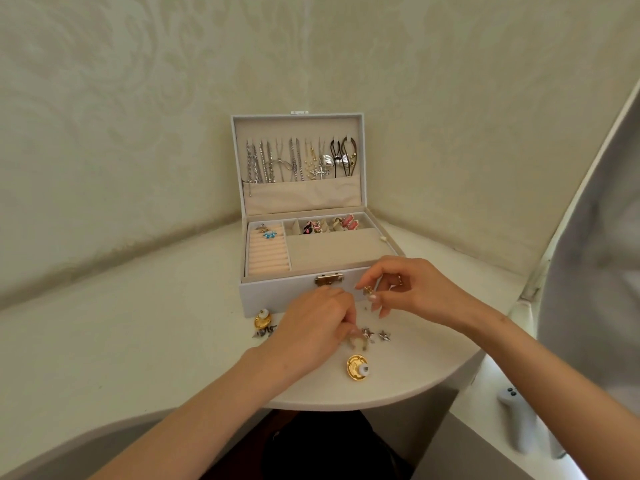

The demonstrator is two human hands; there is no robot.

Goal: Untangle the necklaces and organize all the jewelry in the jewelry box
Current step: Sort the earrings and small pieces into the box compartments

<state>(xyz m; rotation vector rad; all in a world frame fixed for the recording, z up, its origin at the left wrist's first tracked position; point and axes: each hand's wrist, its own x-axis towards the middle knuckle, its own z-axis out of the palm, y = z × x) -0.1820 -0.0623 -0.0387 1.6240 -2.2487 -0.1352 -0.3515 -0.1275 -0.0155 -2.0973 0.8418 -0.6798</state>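
Observation:
A white jewelry box stands open on the table. Several necklaces hang in its lid. A blue ring sits on the ring rolls, and pink earrings lie in the back compartments. My right hand pinches a small gold earring just in front of the box's clasp. My left hand is curled over small pieces on the table, its fingertips pinching one beside the silver star earrings. Two gold round earrings lie loose, one near me and one at the left.
The box sits in the corner of a rounded white table against patterned walls. Dark silver pieces lie left of my left hand. A white handheld device stands at the lower right, beside a grey sloped surface.

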